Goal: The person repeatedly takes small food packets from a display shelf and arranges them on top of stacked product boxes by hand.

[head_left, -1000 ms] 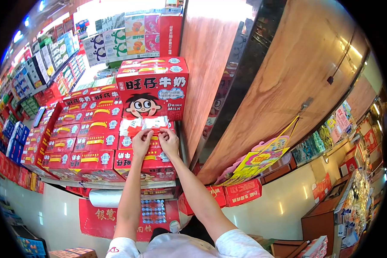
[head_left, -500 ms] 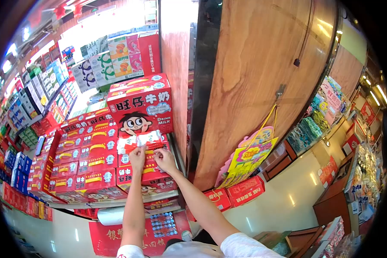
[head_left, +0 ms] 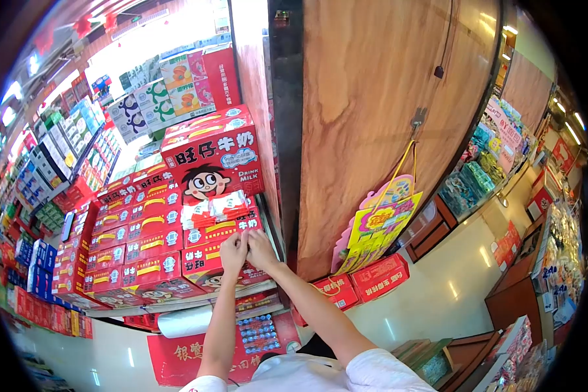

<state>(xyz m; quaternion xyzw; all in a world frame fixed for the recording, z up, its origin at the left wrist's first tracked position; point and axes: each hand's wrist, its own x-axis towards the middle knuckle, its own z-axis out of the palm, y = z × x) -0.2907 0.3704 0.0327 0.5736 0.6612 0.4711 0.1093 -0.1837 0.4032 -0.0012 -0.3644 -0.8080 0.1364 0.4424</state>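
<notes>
1. Head view, and straight to the white-and-red packets (head_left: 228,205): they lie side by side on top of the red cartons, just beyond the person's fingertips
2. Right under the action sits the front carton (head_left: 201,260), red with white lettering, its top crossed by a yellow strip, both hands in front of part of it
3. Here's the left hand (head_left: 232,253), fingers curled in, tips gathered near the other hand's; whether anything is pinched there, I cannot tell
4. And the right hand (head_left: 261,251), just beside it, fingers bent too; its grip is hidden from this angle, and contact with the carton can't be made out either
5. Behind the packets stands the big milk carton (head_left: 206,155), upright, a cartoon face on its front
6. Swing left: carton rows (head_left: 151,225) packed close, yellow strips all along the tops
7. Down below the stack, a white roll (head_left: 186,321) and a red printed sheet (head_left: 176,364)
8. Over to the right, a yellow sign (head_left: 380,225) hangs by its cord against the wooden panel (head_left: 385,78), red boxes (head_left: 380,277) down on the floor beneath it
</notes>
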